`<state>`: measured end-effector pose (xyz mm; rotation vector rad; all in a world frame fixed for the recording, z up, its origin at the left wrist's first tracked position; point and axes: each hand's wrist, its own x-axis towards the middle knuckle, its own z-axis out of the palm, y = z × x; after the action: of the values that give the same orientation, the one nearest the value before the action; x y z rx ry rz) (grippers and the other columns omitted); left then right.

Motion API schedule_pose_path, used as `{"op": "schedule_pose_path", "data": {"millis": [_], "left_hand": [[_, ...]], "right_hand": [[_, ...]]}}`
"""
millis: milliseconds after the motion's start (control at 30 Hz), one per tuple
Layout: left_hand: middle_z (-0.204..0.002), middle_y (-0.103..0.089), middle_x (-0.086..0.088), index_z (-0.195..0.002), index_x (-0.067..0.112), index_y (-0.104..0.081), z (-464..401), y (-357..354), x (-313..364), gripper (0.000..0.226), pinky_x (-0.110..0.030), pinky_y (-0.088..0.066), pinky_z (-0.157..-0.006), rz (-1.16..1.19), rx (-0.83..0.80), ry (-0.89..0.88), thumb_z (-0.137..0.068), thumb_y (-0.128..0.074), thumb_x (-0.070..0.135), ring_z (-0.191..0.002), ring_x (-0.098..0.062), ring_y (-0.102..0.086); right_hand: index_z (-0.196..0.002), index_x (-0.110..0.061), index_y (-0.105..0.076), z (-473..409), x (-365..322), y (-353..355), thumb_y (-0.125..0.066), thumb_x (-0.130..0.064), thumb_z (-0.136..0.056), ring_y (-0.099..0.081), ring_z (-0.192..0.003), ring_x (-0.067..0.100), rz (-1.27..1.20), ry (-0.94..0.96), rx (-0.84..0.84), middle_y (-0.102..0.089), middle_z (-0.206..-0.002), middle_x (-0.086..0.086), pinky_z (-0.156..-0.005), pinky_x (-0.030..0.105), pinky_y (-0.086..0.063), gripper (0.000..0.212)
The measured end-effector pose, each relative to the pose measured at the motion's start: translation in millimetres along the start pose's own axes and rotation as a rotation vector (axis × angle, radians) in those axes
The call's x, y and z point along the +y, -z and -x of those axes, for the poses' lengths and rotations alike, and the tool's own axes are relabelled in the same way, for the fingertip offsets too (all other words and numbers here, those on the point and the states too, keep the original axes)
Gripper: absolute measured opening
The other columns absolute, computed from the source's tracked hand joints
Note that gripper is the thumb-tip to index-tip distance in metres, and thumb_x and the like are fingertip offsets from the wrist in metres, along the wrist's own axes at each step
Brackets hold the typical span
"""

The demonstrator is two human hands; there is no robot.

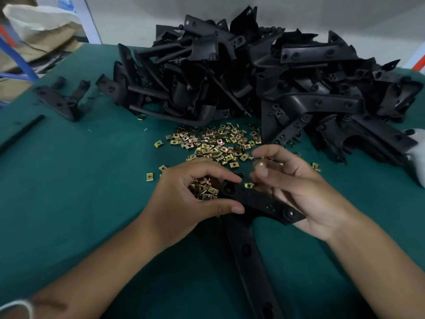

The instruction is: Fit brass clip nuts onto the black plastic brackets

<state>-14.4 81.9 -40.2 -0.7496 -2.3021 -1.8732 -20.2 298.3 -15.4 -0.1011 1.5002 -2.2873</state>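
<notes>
Here a black bracket (255, 199) lies low over the green surface (69, 180), held between both hands, with one brass nut (249, 185) sitting at its upper edge. The left hand (184, 199) is cupped around a small heap of nuts (203, 188), its thumb pressing the bracket. The right hand (296, 187) supports the bracket's far end from below and pinches something small and blurred. Just beyond lie loose nuts (218, 141), then a large bracket pile (264, 77).
</notes>
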Motion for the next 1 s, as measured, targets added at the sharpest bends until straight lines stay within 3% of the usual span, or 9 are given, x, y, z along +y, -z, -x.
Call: {"op": "schedule_pose_path", "data": {"millis": [267, 400, 600, 800, 1000], "left_hand": [[-0.103, -0.075, 0.013, -0.114, 0.034, -0.074, -0.2, -1.8, 0.0, 0.043, -0.020, -0.052, -0.092, 0.017, 0.041, -0.025, -0.072, -0.085, 0.037, -0.100, -0.013, -0.071], [-0.096, -0.077, 0.009, -0.103, 0.034, -0.075, 0.5, -1.1, 1.1, 0.036, -0.019, -0.055, -0.085, 0.067, 0.069, 0.000, -0.070, -0.087, 0.042, -0.092, -0.014, -0.073], [-0.098, -0.077, 0.005, -0.103, 0.033, -0.078, -0.4, -2.1, -0.2, 0.035, -0.023, -0.055, -0.088, 0.072, 0.068, 0.012, -0.070, -0.087, 0.038, -0.093, -0.019, -0.072], [-0.100, -0.077, 0.003, -0.106, 0.034, -0.077, -0.9, -2.3, -2.5, 0.036, -0.023, -0.054, -0.088, 0.086, 0.048, 0.009, -0.071, -0.087, 0.038, -0.094, -0.022, -0.072], [-0.099, -0.076, 0.007, -0.105, 0.038, -0.077, -0.9, -1.7, -1.6, 0.034, -0.017, -0.053, -0.085, 0.095, 0.014, 0.062, -0.072, -0.085, 0.042, -0.091, -0.014, -0.070]], "right_hand": [[-0.084, -0.018, -0.070, 1.7, -1.8, -2.2, -0.076, -0.013, -0.071, -0.064, -0.067, 0.015, 0.028, -0.076, -0.011, -0.062, -0.083, 0.004, -0.057, 0.025, -0.055, 0.015], [-0.076, -0.016, -0.067, 2.6, -3.8, -3.6, -0.078, -0.012, -0.068, -0.066, -0.064, 0.016, 0.006, -0.085, -0.009, -0.067, -0.079, 0.008, -0.054, 0.025, -0.055, 0.014], [-0.067, -0.016, -0.065, 2.6, -2.7, -6.5, -0.080, -0.017, -0.065, -0.064, -0.057, 0.014, 0.053, -0.071, 0.042, -0.066, -0.069, 0.005, -0.051, 0.023, -0.054, 0.015], [-0.070, -0.010, -0.061, 4.3, -3.1, -7.4, -0.077, -0.009, -0.076, -0.065, -0.054, 0.013, 0.102, -0.057, 0.039, -0.066, -0.065, 0.003, -0.050, 0.022, -0.054, 0.017], [-0.076, -0.005, -0.054, 5.9, -6.0, -4.1, -0.074, -0.015, -0.076, -0.054, -0.046, 0.002, 0.257, -0.014, 0.004, -0.062, -0.054, -0.007, -0.045, 0.012, -0.042, 0.022]]}}
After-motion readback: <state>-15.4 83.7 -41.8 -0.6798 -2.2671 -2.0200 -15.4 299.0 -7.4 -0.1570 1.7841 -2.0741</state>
